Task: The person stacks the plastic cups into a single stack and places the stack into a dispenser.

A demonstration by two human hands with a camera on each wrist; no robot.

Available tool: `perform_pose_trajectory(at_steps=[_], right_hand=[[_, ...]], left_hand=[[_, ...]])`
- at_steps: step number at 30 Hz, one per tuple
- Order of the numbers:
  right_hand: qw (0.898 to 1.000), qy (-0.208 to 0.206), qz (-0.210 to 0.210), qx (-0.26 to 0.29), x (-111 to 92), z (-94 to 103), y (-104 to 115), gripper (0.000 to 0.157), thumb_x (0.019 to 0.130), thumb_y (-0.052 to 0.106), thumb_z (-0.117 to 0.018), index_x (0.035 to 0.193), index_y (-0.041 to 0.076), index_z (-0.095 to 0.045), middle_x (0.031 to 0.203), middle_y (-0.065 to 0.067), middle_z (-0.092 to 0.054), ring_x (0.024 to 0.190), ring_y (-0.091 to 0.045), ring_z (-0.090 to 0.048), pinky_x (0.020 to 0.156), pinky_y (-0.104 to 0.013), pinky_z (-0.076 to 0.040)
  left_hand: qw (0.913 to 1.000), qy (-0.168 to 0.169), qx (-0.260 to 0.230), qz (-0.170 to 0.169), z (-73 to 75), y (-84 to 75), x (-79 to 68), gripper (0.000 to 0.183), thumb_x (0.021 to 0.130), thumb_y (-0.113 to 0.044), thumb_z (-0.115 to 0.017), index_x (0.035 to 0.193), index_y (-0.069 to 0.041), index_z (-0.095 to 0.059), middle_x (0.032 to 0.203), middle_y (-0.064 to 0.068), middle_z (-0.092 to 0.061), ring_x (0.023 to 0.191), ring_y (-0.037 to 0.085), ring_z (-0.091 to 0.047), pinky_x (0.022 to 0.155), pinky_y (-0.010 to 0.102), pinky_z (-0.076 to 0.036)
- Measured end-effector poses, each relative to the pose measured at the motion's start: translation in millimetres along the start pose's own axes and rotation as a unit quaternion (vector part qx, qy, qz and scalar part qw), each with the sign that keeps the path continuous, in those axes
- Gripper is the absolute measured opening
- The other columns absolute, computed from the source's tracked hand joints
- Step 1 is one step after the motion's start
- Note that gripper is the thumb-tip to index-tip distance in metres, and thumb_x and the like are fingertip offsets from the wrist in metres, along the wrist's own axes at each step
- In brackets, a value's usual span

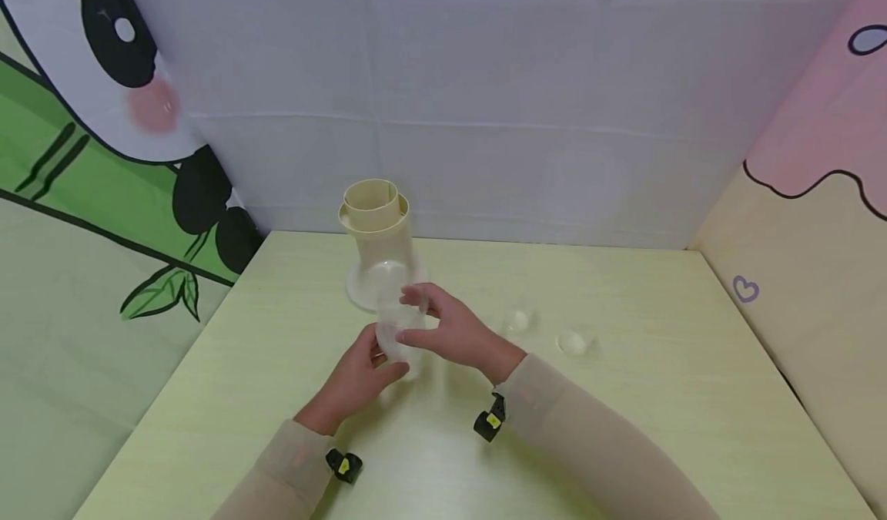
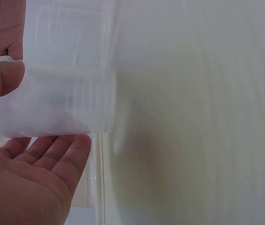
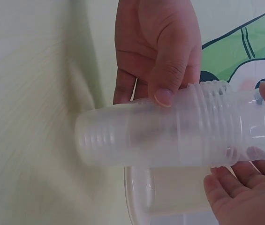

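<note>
Upright above the table, a stack of clear ribbed plastic cups (image 3: 109,136) is gripped by my left hand (image 1: 356,377), thumb on one side and fingers on the other. Its several rims (image 3: 212,117) sit close together at the top. Over these rims, my right hand (image 1: 453,327) holds a clear plastic cup (image 3: 252,124) between thumb and fingers. The cup is in line with the stack and overlaps its rims in the right wrist view. Just behind the hands stands a cream-coloured cylinder (image 1: 384,246) with a narrower tube (image 1: 370,206) in its top and a round pale base (image 1: 358,289).
Two small clear, round plastic pieces (image 1: 520,321) lie on the table (image 1: 658,397) to the right of my right hand. A white cloth backdrop (image 1: 485,104) rises behind the table's far edge, with printed cloth panels on both sides.
</note>
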State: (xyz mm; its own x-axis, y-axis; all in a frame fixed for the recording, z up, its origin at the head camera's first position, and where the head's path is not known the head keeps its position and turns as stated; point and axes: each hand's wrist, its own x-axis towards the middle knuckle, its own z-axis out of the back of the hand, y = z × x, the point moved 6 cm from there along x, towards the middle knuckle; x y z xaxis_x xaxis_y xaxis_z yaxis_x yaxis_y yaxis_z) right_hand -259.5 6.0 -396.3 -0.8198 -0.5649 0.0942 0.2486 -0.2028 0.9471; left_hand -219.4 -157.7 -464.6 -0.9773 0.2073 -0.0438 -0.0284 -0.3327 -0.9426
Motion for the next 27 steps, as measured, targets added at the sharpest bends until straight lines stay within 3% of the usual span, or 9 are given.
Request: perform_pose_trajectory(at_steps=[13,27], right_hand=[[0.999,0.012,-0.037,-0.006,-1.6,-9.3,-14.7,0.071,0.092,0.027,-0.08,0.153,0.013,-0.046,0.154,-0.001,-0.046,0.138,-0.03,-0.048,0.108,-0.047,-0.048],[0.999,0.017,-0.047,0.005,-4.8,-14.8,-21.1,0.076,0.091,0.027,-0.081,0.155,0.013,-0.042,0.15,-0.004,-0.047,0.135,-0.03,-0.051,0.102,-0.041,-0.052]], left_hand=[[0.9999,0.005,-0.005,-0.007,0.2,2.0,-0.4,0.072,0.097,-0.01,-0.072,0.155,-0.01,-0.03,0.158,0.011,-0.04,0.144,0.031,-0.043,0.11,0.045,-0.046],[0.9998,0.003,-0.007,-0.016,-0.5,-0.7,-1.4,0.073,0.097,-0.01,-0.073,0.156,-0.006,-0.03,0.158,0.016,-0.039,0.144,0.034,-0.043,0.111,0.046,-0.044]])
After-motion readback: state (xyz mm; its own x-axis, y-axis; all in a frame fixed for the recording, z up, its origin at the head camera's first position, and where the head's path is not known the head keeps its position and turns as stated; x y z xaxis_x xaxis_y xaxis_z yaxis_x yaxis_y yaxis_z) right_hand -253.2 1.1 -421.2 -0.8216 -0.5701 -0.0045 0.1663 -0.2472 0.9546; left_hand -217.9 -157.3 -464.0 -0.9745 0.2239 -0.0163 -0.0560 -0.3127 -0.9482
